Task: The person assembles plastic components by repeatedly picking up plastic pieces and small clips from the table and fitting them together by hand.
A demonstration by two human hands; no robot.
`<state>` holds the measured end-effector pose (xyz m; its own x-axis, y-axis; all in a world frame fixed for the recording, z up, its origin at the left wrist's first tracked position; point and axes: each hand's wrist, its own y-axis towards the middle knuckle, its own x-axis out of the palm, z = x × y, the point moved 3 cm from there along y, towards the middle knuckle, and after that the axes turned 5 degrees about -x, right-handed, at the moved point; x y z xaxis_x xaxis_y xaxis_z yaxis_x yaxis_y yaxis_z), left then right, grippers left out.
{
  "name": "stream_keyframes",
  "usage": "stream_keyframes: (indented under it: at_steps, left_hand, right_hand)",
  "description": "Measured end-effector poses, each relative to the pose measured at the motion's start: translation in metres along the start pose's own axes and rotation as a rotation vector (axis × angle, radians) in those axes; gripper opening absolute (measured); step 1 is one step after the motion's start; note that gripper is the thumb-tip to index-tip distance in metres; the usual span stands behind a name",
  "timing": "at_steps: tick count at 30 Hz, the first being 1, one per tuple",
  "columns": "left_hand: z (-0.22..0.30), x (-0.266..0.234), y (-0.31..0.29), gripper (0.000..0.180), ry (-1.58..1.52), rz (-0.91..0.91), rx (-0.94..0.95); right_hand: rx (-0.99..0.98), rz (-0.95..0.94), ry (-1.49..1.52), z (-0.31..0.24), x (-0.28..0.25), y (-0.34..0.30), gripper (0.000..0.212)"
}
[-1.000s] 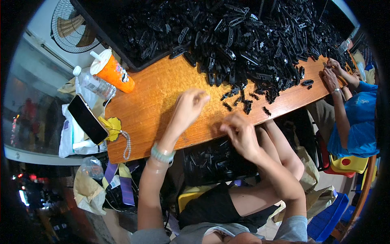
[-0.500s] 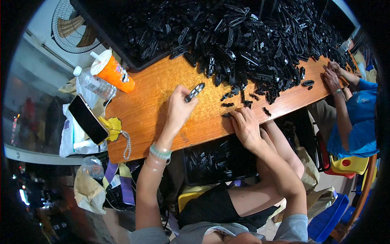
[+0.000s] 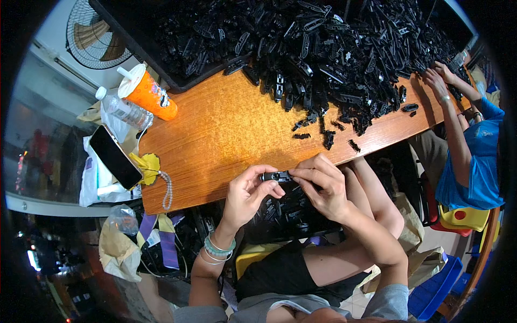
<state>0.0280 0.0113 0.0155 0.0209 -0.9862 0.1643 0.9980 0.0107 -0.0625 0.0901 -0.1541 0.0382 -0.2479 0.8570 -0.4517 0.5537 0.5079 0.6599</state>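
An elongated black plastic part (image 3: 276, 176) with a slotted face lies level between both hands, just past the table's near edge. My left hand (image 3: 245, 196) is closed, pinching its left end between thumb and fingers. My right hand (image 3: 326, 185) is closed too, its thumb and fingertips pressed together at the part's right end, where a small black plastic piece seems to be pinched, mostly hidden by the fingers. Small black toothed pieces (image 3: 328, 140) lie on the wooden table (image 3: 215, 129) in front of a large heap of black plastic parts (image 3: 334, 59).
At the left stand an orange cup (image 3: 153, 99), a plastic bottle (image 3: 126, 113) and a propped phone (image 3: 116, 156). A black tray (image 3: 280, 215) with parts sits below the table edge. Another person in a blue shirt (image 3: 474, 156) works at the far right.
My left hand has come down and right, bringing the black part to my right hand. The right hand has left the tabletop; the small piece at its fingertips is gone from there.
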Motion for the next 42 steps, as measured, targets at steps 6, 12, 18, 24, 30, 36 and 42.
stream_keyframes:
  at_steps: [6,12,18,24,30,36,42]
  left_hand:
    - [0.003,0.011,-0.002,0.016,-0.17,0.077,-0.054]
    - [-0.004,0.007,-0.005,0.02,0.034,0.106,0.064]
    - [-0.002,0.003,-0.007,0.015,0.013,-0.004,-0.031]
    - [0.007,-0.017,0.05,0.024,0.644,-0.125,0.322]
    - [-0.007,0.001,0.169,0.033,1.007,0.293,0.296]
    - [-0.012,-0.008,0.17,0.028,1.068,0.316,0.219]
    - [-0.015,-0.024,0.093,0.023,0.813,0.255,-0.133]
  right_hand:
    - [-0.086,-0.073,-0.075,-0.008,0.0,-0.005,0.026]
    - [0.374,-0.078,0.205,-0.001,0.003,-0.009,0.025]
    - [0.592,-0.224,0.371,0.006,0.001,-0.012,0.024]
    - [0.641,-0.442,0.411,0.023,-0.006,-0.005,0.013]
    - [0.291,-0.073,-0.43,0.062,0.004,0.018,0.016]
    - [0.184,-0.136,-0.496,0.078,0.013,0.009,0.015]
    - [0.521,0.078,0.086,0.067,0.007,-0.009,0.015]
